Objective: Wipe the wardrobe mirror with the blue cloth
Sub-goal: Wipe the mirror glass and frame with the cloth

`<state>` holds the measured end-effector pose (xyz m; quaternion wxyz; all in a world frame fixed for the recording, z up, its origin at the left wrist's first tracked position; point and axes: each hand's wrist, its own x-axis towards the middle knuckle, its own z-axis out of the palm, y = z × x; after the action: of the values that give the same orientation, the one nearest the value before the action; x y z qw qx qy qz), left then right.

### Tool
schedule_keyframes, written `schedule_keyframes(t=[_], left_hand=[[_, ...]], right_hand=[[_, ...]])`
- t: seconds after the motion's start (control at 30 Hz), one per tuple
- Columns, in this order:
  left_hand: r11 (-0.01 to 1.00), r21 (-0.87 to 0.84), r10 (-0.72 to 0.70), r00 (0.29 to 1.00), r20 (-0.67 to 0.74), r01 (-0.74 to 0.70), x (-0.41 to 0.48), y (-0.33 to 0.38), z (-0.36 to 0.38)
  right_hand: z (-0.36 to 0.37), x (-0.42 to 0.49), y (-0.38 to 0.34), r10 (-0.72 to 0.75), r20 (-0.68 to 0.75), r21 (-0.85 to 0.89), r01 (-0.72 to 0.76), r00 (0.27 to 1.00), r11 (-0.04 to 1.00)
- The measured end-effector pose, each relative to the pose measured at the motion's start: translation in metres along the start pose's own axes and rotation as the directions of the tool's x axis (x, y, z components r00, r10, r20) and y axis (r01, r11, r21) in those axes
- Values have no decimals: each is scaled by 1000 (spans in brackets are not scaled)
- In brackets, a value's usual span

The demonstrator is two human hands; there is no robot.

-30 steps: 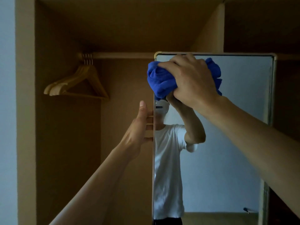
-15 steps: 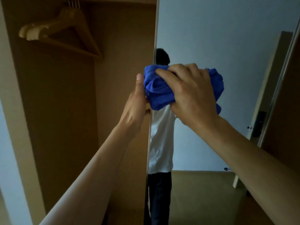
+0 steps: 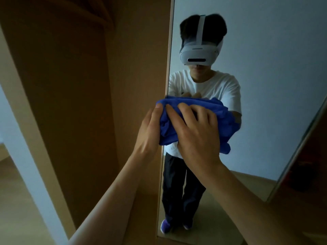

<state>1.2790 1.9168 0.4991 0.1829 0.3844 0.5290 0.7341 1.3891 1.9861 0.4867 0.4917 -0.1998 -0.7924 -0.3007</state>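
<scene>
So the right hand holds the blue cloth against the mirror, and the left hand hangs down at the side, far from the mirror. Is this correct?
Not quite: the head view shows the left hand raised at the left edge of the mirror, thumb touching the blue cloth. The right hand does hold that cloth against the mirror.

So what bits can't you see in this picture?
Head view only:
- Glass under the blue cloth: covered by the cloth and the right hand.
- Fingers of the left hand: tucked behind the edge of the mirror and the cloth, so its grip is unclear.
- Top of the mirror: cut off by the picture's top edge.
- Smudges on the glass: too dim to tell.
</scene>
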Motion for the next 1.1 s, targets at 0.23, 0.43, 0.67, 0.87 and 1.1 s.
schedule_keyframes(t=[0.23,0.43,0.67,0.87,1.1], left_hand=[[998,56,-12,999,-37,14,-6,-37,-3],[995,71,-68,998,18,67,-11,-89,-14],[999,42,2,994,110,-6,-5,-113,-28],[996,93,-5,991,136,-7,-4,-128,-30],[995,99,-38,990,139,24,-11,-145,-37]], right_hand=[[16,-34,-15,32,32,-19,-31,999,999],[42,-81,-34,87,50,-31,-86,995,996],[71,-148,-58,146,47,-26,-145,988,989],[86,-209,-79,171,169,-32,-168,971,985],[93,-218,-84,206,158,-14,-207,966,978]])
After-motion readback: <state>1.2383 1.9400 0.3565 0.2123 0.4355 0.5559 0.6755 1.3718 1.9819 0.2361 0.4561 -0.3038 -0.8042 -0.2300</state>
